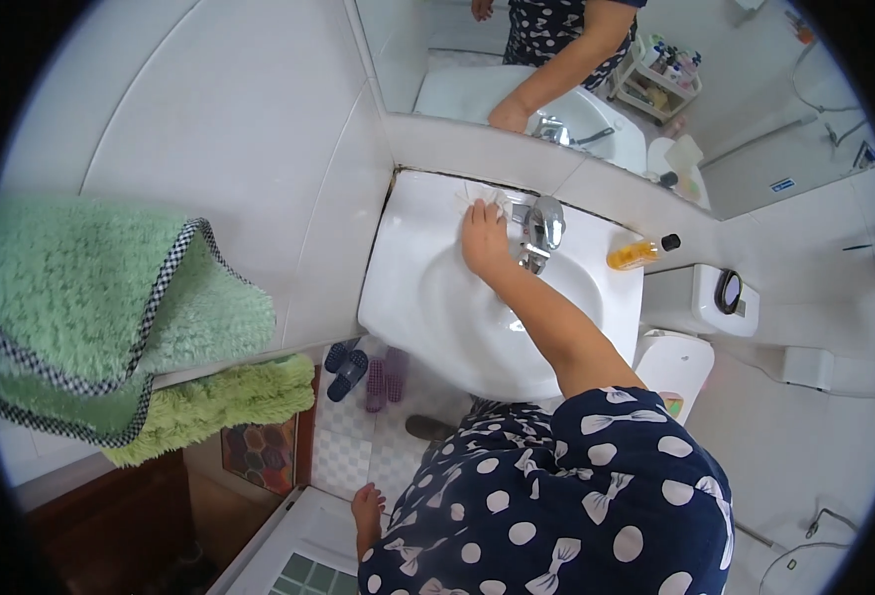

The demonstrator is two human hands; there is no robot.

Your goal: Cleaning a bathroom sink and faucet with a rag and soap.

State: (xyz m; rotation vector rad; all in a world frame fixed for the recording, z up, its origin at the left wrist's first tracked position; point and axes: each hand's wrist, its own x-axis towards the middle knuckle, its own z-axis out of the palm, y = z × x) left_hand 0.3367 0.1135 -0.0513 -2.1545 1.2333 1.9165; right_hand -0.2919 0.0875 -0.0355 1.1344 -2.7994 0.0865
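My right hand (485, 238) reaches across the white washbasin (398, 258) to its back left part. Its fingers press a crumpled white wipe (498, 198) onto the basin's flat top, just left of the chrome faucet (544, 226). Most of the wipe lies hidden under the fingers. Down at my left side hangs my left hand (368, 504), away from the basin. Its fingers are loosely bent and apart, with nothing seen in them. A bottle of amber liquid with a black cap (638, 254) is on the basin's right rim.
A mirror (457, 59) spans the wall behind the basin. Green towels (80, 288) hang at the left. Blue slippers (348, 375) and purple slippers (386, 379) lie on the floor. Right of the basin stands a white toilet (675, 362), with a round black object (729, 292) on its tank.
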